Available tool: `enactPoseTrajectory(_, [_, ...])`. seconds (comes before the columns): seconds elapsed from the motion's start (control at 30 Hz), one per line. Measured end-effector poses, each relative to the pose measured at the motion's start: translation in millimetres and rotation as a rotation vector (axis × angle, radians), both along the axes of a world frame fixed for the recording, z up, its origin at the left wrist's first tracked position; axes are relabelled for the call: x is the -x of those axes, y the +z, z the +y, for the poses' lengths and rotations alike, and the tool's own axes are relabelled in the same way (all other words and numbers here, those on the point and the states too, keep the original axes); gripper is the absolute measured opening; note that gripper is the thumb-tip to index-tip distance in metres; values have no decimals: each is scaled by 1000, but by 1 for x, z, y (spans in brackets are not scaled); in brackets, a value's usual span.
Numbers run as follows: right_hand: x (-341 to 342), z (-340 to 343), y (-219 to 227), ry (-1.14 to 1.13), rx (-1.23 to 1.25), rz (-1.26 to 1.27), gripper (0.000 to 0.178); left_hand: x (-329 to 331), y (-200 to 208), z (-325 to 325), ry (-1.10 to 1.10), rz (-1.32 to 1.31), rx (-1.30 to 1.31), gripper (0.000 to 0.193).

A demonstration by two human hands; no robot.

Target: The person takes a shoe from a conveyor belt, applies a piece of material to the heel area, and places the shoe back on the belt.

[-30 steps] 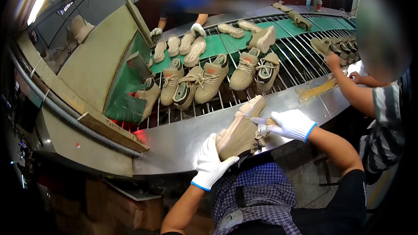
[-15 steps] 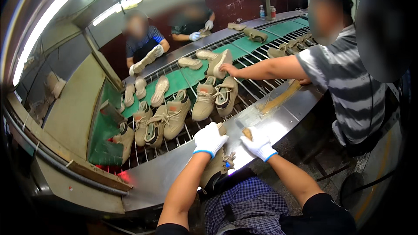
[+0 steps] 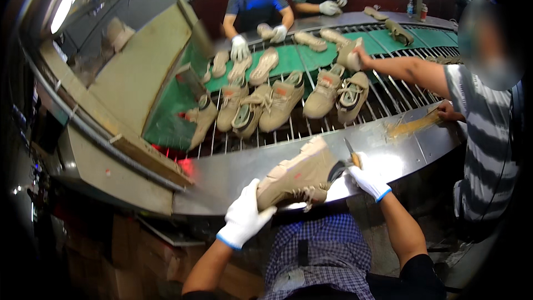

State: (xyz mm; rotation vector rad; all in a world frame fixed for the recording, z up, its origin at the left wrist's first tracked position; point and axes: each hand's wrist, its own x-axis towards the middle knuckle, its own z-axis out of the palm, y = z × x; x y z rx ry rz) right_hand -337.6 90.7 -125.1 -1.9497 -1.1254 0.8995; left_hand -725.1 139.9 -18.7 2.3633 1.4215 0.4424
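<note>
A beige lace-up shoe (image 3: 302, 172) lies tilted on its side above the near metal edge, its pale sole turned up and away from me. My left hand (image 3: 246, 215), in a white glove with a blue cuff, is closed around the toe end. At the dark collar is my right hand (image 3: 367, 176), gloved alike and closed on a knife (image 3: 354, 155) with a yellow-brown handle. The thin pointed blade sticks up and away from the shoe. Whether the right fingers also touch the collar, I cannot tell.
Beyond the metal ledge (image 3: 222, 180), several beige shoes (image 3: 283, 103) stand on a rod conveyor. Loose soles (image 3: 264, 66) lie on green mats (image 3: 311, 62). A co-worker's bare arm (image 3: 411, 69) reaches in from the right to a shoe; two gloved people work opposite.
The shoe has come up from near my lap onto the ledge and turned sole up. My left hand has shifted to its toe. The knife blade now shows. A co-worker opposite reaches to a sole.
</note>
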Motion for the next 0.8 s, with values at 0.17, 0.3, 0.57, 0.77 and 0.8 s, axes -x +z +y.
enactPoseTrajectory(0.17, [33,5,28,135,-119,-84,52,-23,-19,15,-139,-247,156,91])
enactPoseTrajectory(0.3, [53,2,104,438,-10,-261,52,-47,-5,42,-162,-131,241,89])
enactPoseTrajectory(0.57, [98,32,161,760,197,-426,51,-55,-16,60,-154,-213,352,57])
enactPoseTrajectory(0.77, [58,43,156,645,219,-621,55,-62,-12,59,-173,-225,278,48])
enactPoseTrajectory(0.8, [57,40,156,642,201,-654,55,-63,-12,61,-184,-201,277,47])
